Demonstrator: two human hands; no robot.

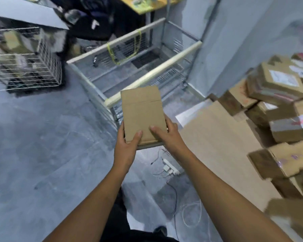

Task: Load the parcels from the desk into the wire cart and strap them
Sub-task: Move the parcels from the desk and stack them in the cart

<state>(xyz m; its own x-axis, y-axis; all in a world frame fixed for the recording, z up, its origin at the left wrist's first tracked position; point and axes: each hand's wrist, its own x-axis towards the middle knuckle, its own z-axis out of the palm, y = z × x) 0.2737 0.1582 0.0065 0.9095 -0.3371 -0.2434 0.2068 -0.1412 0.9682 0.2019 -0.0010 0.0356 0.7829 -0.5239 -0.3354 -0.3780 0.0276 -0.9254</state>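
held flat cardboard parcel: plain brown | metal wire cart beyond it: silver-grey grid, cream rails | elastic strap: yellow-green | stacked cardboard parcels right: brown, white labels

Flat cardboard parcel in both hands, L & R, near empty wire cart.

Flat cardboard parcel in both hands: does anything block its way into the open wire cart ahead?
Nothing visible does. The parcel, held by the left hand and right hand, is near the wire cart, whose top is open between the padded rails; yellow straps hang at the far rail.
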